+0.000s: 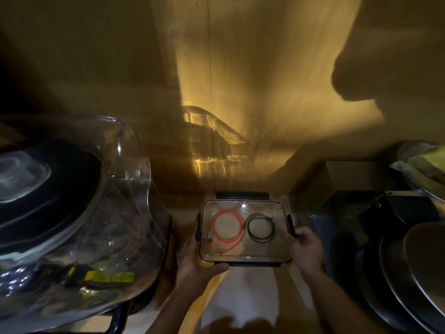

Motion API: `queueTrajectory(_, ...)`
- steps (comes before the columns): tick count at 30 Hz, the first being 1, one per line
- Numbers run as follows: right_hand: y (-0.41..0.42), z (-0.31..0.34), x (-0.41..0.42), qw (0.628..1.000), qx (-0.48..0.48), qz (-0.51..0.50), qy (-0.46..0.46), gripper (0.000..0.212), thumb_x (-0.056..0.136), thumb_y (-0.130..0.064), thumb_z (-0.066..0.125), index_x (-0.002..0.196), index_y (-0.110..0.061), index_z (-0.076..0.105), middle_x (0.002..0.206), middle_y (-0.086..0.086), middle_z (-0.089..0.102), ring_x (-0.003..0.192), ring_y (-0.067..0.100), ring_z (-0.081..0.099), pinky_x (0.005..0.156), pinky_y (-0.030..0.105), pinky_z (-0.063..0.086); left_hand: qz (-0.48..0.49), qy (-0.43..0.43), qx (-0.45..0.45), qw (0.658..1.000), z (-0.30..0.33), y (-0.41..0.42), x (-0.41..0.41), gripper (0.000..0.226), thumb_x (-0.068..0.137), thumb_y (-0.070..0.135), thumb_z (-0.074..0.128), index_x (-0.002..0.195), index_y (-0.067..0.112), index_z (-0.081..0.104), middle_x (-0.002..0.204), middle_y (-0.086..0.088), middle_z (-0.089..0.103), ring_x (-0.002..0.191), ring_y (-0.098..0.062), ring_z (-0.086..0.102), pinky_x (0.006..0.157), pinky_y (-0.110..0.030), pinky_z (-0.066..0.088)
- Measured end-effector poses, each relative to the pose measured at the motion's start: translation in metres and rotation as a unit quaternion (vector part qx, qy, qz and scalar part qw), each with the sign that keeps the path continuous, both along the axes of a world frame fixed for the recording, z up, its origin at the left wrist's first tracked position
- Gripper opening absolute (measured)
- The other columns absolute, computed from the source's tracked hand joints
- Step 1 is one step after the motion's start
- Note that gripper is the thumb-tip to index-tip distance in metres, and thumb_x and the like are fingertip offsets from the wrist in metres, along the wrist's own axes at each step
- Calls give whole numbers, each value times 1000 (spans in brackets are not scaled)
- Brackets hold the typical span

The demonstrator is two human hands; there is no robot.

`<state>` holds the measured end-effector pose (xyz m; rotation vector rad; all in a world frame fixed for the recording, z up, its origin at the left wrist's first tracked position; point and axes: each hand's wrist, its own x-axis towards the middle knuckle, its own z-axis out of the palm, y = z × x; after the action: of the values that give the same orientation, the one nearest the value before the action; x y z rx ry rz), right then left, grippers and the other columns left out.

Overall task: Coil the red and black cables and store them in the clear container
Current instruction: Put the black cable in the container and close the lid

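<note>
Both hands, left hand (192, 259) and right hand (307, 247), grip the lidded clear rectangular plastic container (262, 239) holding the coiled red cable (227, 225) and coiled black cable (261, 227); storing seems done, latching probably remains.

Bare forearms, ringless hands (no sleeves)

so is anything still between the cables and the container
Nothing visible. The red cable and black cable already lie coiled inside the clear container, side by side. The left hand and right hand hold its two sides.
</note>
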<state>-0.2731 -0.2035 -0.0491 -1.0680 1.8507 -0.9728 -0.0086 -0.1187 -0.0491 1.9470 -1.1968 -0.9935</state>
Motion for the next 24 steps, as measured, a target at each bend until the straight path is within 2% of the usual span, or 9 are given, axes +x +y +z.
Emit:
queueTrajectory(2,-1,-4,-1,1000,11,3,-4,25,83,1,68,73,-20,60,82,5,67,85,27,63,72,36,47,7,6,6,1000,-1,-1,-1,123,37,69,82,146,37,37,150,7,39,139,-20,29,109,-38,29)
queueTrajectory(4,-3,-8,-3,1000,20,5,-5,22,83,0,68,75,-20,62,84,6,68,86,28,64,76,43,53,21,24,8,999,-4,-3,-2,123,36,64,85,146,37,37,149,7,40,139,-19,31,111,-42,31)
queueTrajectory(7,-6,-10,-3,1000,30,6,-5,18,84,0,67,78,-17,62,87,7,68,87,28,64,78,47,54,22,46,12,999,-11,-7,-1,121,37,65,88,144,42,37,146,8,45,135,-18,37,109,-49,37)
queueTrajectory(11,-9,-13,-4,999,32,6,-2,15,83,0,68,79,-14,63,85,7,69,86,28,65,79,50,54,17,72,2,997,-12,-12,-3,117,38,57,89,143,40,40,140,9,48,128,-13,42,101,-39,40)
queueTrajectory(16,-17,-19,-6,1000,19,5,-2,19,82,3,68,73,-12,60,78,9,67,81,32,64,76,49,53,4,87,-6,996,-21,-18,-3,107,43,53,92,138,40,45,134,11,55,123,-8,51,101,-46,46)
queueTrajectory(19,-21,-22,-6,1000,29,6,-1,17,82,1,69,75,-13,60,79,9,68,81,29,64,78,52,53,1,97,-6,995,-25,-20,-2,105,46,50,93,138,37,46,132,12,58,121,-5,54,99,-44,49)
queueTrajectory(24,-25,-25,-8,999,33,5,1,26,82,1,69,71,-19,58,76,5,66,78,25,62,78,50,53,-7,114,6,993,-30,-23,-1,106,47,53,94,139,41,43,131,10,61,119,-11,59,97,-48,51)
